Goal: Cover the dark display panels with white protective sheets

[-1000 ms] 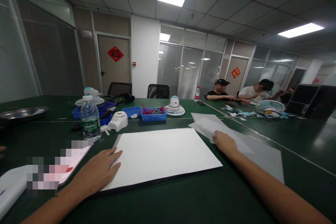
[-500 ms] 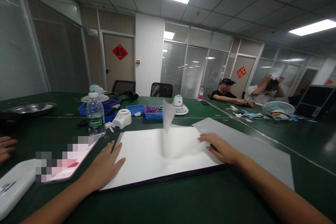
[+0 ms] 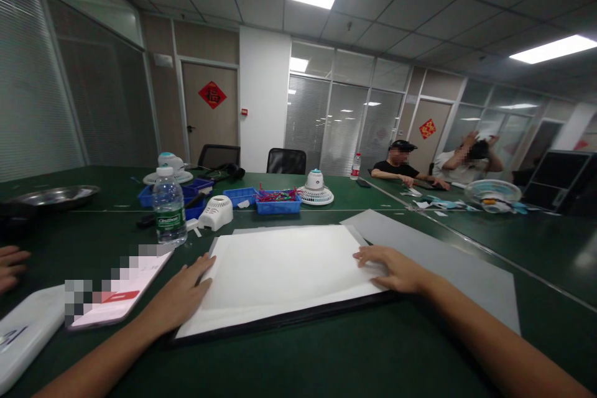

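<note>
A white sheet of paper (image 3: 280,277) lies almost flat in front of me on a dark, thin board or folder (image 3: 261,328), whose black edge shows along the front. My left hand (image 3: 186,292) rests at the left edge of the sheet, fingers stretched out and thumb apart. On the opposite side, my right hand (image 3: 394,268) touches the sheet's right edge with its fingers spread and slightly bent. Neither hand grips anything. A large grey sheet (image 3: 466,273) lies to the right, partly beneath my right forearm.
Left stand a water bottle (image 3: 169,208), a phone (image 3: 121,298) and a white device (image 3: 25,329). Behind are blue trays (image 3: 278,206), a white fan-like part (image 3: 316,189) and a white casing (image 3: 217,212). Another person's hand (image 3: 12,267) is at the left edge; two people sit at right.
A blurred, raised flap of paper at the sheet's middle has come down, and the paper now lies nearly flat. Both hands have stayed at its sides with only slight shifts.
</note>
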Demonstrator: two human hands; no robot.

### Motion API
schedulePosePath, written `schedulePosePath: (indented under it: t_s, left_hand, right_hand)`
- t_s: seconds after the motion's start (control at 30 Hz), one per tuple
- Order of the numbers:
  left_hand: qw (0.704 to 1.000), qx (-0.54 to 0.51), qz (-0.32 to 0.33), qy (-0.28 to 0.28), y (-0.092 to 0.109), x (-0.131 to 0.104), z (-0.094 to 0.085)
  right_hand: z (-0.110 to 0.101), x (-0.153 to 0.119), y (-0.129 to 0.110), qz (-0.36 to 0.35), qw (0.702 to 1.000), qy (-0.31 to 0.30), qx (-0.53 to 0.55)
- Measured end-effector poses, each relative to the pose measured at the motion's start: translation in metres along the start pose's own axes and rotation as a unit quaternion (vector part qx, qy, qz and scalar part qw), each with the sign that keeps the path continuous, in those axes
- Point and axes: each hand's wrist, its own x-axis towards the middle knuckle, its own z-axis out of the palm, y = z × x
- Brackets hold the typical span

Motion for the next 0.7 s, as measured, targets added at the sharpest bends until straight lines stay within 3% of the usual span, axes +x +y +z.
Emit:
schedulePosePath:
  t_s: [0.2, 0.37, 0.5, 0.7]
  left_hand:
    - [0.997, -0.053, -0.015, 0.047, 0.000, 0.002, 0.001]
    - [1.000, -0.021, -0.008, 0.015, -0.004, 0.003, 0.009]
    - [1.000, 0.001, 0.014, 0.017, -0.006, 0.005, 0.013]
    - [1.000, 0.012, 0.022, 0.007, -0.004, 0.004, 0.011]
  right_hand:
    - [0.004, 0.000, 0.009, -0.033, 0.997, 0.019, 0.060]
    - [0.009, 0.002, 0.005, -0.027, 0.995, 0.038, 0.087]
    - [0.016, 0.007, 0.006, 0.015, 0.994, 0.073, 0.082]
    - [0.029, 0.014, 0.018, 0.132, 0.980, 0.144, 0.036]
